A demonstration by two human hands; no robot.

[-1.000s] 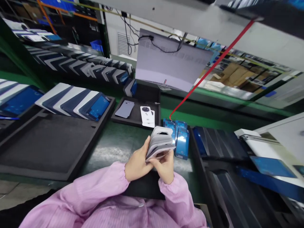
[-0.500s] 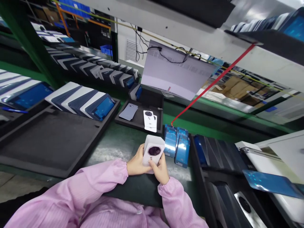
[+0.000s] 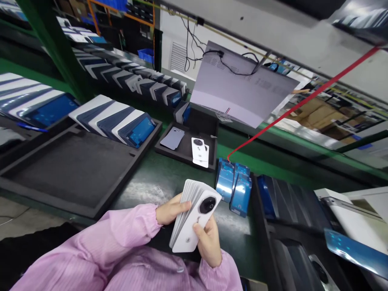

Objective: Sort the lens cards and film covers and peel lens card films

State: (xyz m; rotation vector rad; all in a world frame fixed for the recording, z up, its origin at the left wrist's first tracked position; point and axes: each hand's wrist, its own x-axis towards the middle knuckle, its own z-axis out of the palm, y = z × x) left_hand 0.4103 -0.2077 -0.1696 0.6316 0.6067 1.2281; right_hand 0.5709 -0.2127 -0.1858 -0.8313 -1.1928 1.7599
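Note:
Both my hands hold one stack of white phone back covers [image 3: 194,216], fanned slightly, its top cover showing a dark oval camera cut-out. My left hand [image 3: 169,210] grips the stack's left side with fingers across its edge. From below, my right hand [image 3: 207,242] supports it with the thumb on the top cover. Pink sleeves cover both arms. The stack hovers above the green bench [image 3: 157,182], near a small black tray [image 3: 188,149] that holds a grey cover [image 3: 172,138] and white covers [image 3: 200,152].
A large black foam tray [image 3: 60,173] lies at left with a row of leaning covers [image 3: 115,121] at its back. Blue-filmed parts [image 3: 233,188] stand right of my hands. Dark trays [image 3: 291,226] fill the right side. A red cord [image 3: 303,101] and a hanging panel [image 3: 242,87] are overhead.
The stack went from edge-on and fanned to face-up, then tilted so its full top cover shows. The camera view shifted rightward and down; my hands stayed close to my body.

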